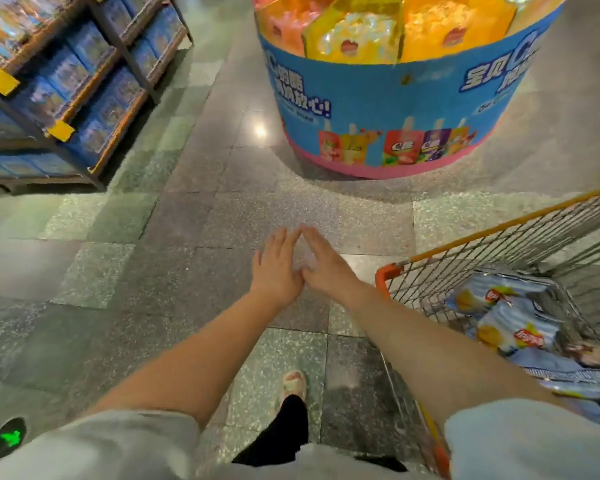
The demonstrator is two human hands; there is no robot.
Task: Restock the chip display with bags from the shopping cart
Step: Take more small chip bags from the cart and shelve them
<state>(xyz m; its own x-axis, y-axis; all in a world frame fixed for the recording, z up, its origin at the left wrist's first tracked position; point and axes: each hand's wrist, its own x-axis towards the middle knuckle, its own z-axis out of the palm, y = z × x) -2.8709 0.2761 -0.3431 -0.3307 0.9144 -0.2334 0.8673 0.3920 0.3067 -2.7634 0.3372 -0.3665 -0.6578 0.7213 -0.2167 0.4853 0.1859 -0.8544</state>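
The left hand (pixel 277 268) and the right hand (pixel 321 263) are reaching out over the speckled grey stone floor (pixel 194 220), fingers straight, with fingertips and thumbs touching each other to form a triangle; neither grip is holding anything. To the right of the right hand, the orange-rimmed wire shopping cart (pixel 465 251) is carrying pale blue chip bags (pixel 513 327), at least three, lying flat and overlapping; the two clearest are lying with their long axes running diagonally from upper left to lower right, though the exact count is hard to tell. Ahead of both hands, well apart, the round blue and pink cardboard display bin (pixel 378 109) is standing upright with yellow and orange packets in its dividers. Far left of the left hand, a wooden shelf (pixel 94 74) is stacked with blue boxes.
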